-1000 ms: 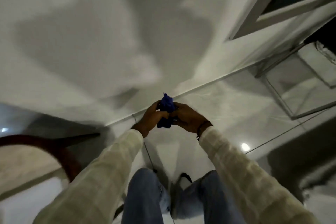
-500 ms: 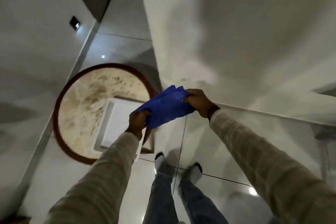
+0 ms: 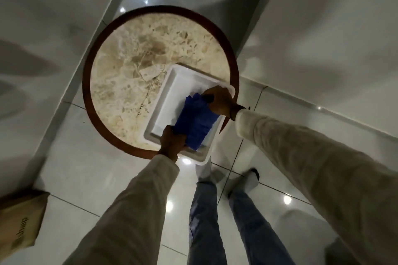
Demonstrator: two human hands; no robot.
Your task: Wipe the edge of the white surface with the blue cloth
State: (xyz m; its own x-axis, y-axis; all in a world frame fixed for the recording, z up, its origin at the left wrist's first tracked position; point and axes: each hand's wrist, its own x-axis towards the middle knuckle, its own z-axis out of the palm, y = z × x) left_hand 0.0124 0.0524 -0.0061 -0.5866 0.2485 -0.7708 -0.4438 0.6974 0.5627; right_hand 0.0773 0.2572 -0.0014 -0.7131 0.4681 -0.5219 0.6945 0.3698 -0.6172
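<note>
Now blue cloth [image 3: 195, 123] lowered over white tray [image 3: 170, 90]

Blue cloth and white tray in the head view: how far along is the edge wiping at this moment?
Done: the blue cloth is spread out and lies over the white tray on the round table. In hand: the left hand and right hand each grip one end. Left: the wiping itself; the cloth lies across the tray's middle, and the rim shows no wiped mark.

One head-worn camera looks steeply down, from above, onto a round table [image 3: 120, 84].
</note>
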